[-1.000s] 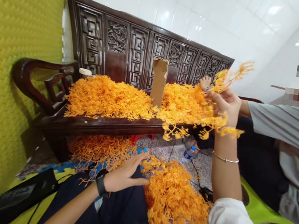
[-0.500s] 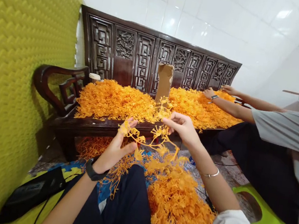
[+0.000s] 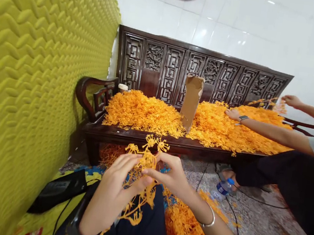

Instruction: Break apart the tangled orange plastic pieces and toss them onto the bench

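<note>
**Both hands pinching one orange sprig over the lap**

I am seeing the left hand (image 3: 110,196) closing thumb and fingers on the sprig (image 3: 148,157), a thin orange branching piece. The right hand (image 3: 173,176) is pinching the same sprig from the other side. The sprig is standing upright between the two hands, above the lap and in front of the bench (image 3: 142,138). Its lower branches are dangling behind the left palm, partly hidden.

Just right of the lap, a loose pile (image 3: 187,234) of the same orange pieces is spilling over the floor, and the bottom edge is cutting it off. A black device (image 3: 57,191) is lying to the left, by the yellow wall.

A bottle (image 3: 222,188) is lying on the floor beyond the right hand. I cannot tell how full it is.

The bench seat is carrying two heaps, the left heap (image 3: 143,111) and the right heap (image 3: 222,126). A piece of cardboard (image 3: 191,97) is standing tilted between them, and I cannot tell whether it is a box. A cup (image 3: 123,88) is sitting at the left end, its contents hidden.

A co-worker's hand (image 3: 232,114) is resting on the right heap. Their other hand (image 3: 292,100) is hanging above its far end with blurred orange bits just beside it.
</note>
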The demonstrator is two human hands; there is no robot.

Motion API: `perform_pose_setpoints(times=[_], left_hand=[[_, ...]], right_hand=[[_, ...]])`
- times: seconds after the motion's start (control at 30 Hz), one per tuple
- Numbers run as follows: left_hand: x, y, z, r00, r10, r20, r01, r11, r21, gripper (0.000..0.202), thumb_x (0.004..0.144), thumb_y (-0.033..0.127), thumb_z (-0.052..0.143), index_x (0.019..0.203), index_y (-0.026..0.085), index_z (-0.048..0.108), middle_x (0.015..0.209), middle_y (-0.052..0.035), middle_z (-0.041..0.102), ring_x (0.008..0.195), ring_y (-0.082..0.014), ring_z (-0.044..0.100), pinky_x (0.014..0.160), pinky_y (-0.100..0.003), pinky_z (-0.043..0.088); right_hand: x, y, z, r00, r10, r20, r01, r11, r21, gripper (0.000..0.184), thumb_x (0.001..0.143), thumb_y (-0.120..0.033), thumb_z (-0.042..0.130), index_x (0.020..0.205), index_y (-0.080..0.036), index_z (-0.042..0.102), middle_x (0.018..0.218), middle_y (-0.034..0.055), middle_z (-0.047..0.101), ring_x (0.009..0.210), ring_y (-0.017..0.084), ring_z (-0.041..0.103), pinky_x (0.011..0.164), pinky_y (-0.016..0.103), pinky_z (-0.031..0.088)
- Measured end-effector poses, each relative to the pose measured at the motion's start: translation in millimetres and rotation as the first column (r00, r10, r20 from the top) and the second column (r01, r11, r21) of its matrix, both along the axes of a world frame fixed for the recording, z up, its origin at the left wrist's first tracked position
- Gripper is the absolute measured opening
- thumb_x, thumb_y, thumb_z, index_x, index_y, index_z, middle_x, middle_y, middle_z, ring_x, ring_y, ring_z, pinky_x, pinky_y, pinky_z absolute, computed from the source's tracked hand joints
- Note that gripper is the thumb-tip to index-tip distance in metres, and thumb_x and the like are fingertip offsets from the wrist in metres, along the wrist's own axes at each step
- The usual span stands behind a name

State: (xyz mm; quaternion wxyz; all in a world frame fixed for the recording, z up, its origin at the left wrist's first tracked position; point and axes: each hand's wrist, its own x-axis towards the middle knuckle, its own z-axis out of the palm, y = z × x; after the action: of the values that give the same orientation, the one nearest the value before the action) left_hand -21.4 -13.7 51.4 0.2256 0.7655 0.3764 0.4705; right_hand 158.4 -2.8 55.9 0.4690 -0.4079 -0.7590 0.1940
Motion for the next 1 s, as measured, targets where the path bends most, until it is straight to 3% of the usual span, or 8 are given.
perform_pose_setpoints(times=[0.1,0.23,0.4,0.57,0.67,0.77,0.9,1.0], left_hand=[[3.7,8.7,-4.3,0.971,-0.098,0.219,0.146,0.965,-0.217,0.031,0.077,0.038,0.064,0.103,0.022,0.065,0.109,-0.0062,0.067,0.104,-0.0256,0.059,0.094,-0.038,0.045],[10.7,18.3,-12.2,0.856,-0.066,0.513,0.256,0.917,-0.307,0.018,0.073,0.031,0.069,0.085,0.018,0.070,0.092,-0.0051,0.072,0.089,-0.0218,0.065,0.084,-0.030,0.050],[11.6,22.8,-20.8,0.800,-0.012,0.600,0.241,0.922,-0.302,0.010,0.075,0.027,0.068,0.077,0.018,0.068,0.080,-0.0021,0.071,0.081,-0.0173,0.065,0.079,-0.025,0.050],[10.9,22.7,-30.1,0.768,-0.014,0.641,0.300,0.891,-0.341,0.009,0.077,0.027,0.067,0.079,0.019,0.063,0.077,0.0009,0.068,0.077,-0.0140,0.064,0.075,-0.021,0.049],[14.1,20.3,-36.8,0.732,-0.052,0.679,0.391,0.848,-0.357,0.011,0.080,0.028,0.064,0.077,0.019,0.059,0.069,0.0026,0.065,0.067,-0.0112,0.062,0.071,-0.021,0.048],[19.9,16.9,-41.8,0.667,-0.014,0.745,0.487,0.764,-0.422,0.020,0.079,0.036,0.064,0.077,0.017,0.058,0.053,0.0053,0.055,0.040,-0.0053,0.047,0.048,-0.018,0.041],[31.8,9.9,-50.7,0.584,0.182,0.791,0.531,0.652,-0.541,0.034,0.064,0.043,0.076,0.070,0.013,0.060,0.050,0.0059,0.049,0.036,-0.0002,0.032,0.038,-0.014,0.024],[38.5,2.5,-65.3,0.547,0.324,0.772,0.496,0.617,-0.611,0.038,0.058,0.044,0.080,0.063,0.013,0.059,0.048,0.0066,0.043,0.039,-0.0006,0.030,0.038,-0.013,0.021]], right_hand=[[-10.5,-1.9,-5.8,0.999,0.016,0.028,-0.016,1.000,0.012,0.038,0.078,-0.048,0.060,0.060,-0.017,0.046,0.056,-0.0040,0.043,0.054,0.008,0.036,0.051,0.021,0.030],[-15.1,-3.9,-11.0,0.998,0.056,0.028,-0.055,0.998,-0.028,0.038,0.077,-0.048,0.061,0.060,-0.017,0.046,0.059,-0.0033,0.046,0.056,0.008,0.039,0.052,0.021,0.032],[-7.9,-3.5,-15.6,0.997,0.083,-0.003,-0.083,0.996,-0.032,0.037,0.065,-0.046,0.074,0.071,-0.018,0.050,0.068,-0.0023,0.051,0.061,0.010,0.045,0.057,0.022,0.038],[-5.1,5.6,-15.5,0.976,0.068,-0.209,-0.093,0.989,-0.113,0.031,0.080,-0.038,0.063,0.104,-0.021,0.053,0.078,0.0000,0.057,0.063,0.010,0.052,0.057,0.023,0.042],[-9.5,12.2,-17.0,0.961,0.072,-0.265,-0.131,0.968,-0.213,0.022,0.082,-0.037,0.059,0.095,-0.019,0.058,0.065,-0.0021,0.056,0.054,0.009,0.050,0.052,0.021,0.040],[-16.8,16.1,-25.2,0.933,0.066,-0.355,-0.183,0.934,-0.307,0.021,0.079,-0.037,0.062,0.078,-0.016,0.060,0.056,-0.0037,0.052,0.045,0.007,0.044,0.045,0.020,0.036],[-21.2,16.4,-45.9,0.818,-0.009,-0.575,-0.205,0.930,-0.306,0.020,0.076,-0.034,0.066,0.071,-0.016,0.061,0.063,-0.0013,0.057,0.047,0.007,0.048,0.046,0.020,0.038],[1.6,15.0,-62.3,0.602,-0.180,-0.778,0.022,0.978,-0.209,0.017,0.078,-0.031,0.064,0.070,-0.017,0.059,0.066,-0.0015,0.056,0.049,0.006,0.046,0.048,0.020,0.039]])
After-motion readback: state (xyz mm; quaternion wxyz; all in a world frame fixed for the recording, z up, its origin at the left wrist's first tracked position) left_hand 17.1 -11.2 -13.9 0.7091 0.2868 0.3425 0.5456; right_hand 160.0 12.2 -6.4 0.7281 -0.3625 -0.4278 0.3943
